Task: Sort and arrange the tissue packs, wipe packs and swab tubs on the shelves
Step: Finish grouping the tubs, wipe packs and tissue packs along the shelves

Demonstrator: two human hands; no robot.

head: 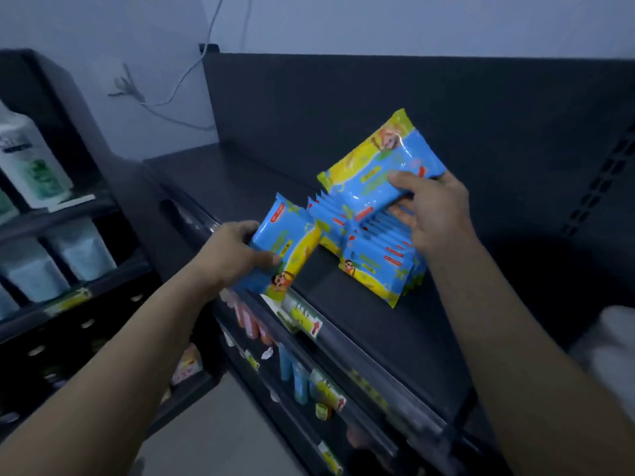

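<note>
Several blue-and-yellow wipe packs point(374, 255) stand in a row on the dark top shelf point(343, 321). My left hand point(233, 252) grips one such wipe pack point(288, 249) at the shelf's front edge, left of the row. My right hand point(433, 211) holds another wipe pack point(381, 166) tilted above the row, thumb on its face and fingers underneath. The two held packs are apart from each other.
Price tags point(305, 317) line the shelf's front rail, with pink and blue items point(292, 369) on the lower shelves. A second dark rack at left carries a white bottle point(31, 159) and pale pouches point(82, 249). A cable point(192, 70) hangs on the back wall.
</note>
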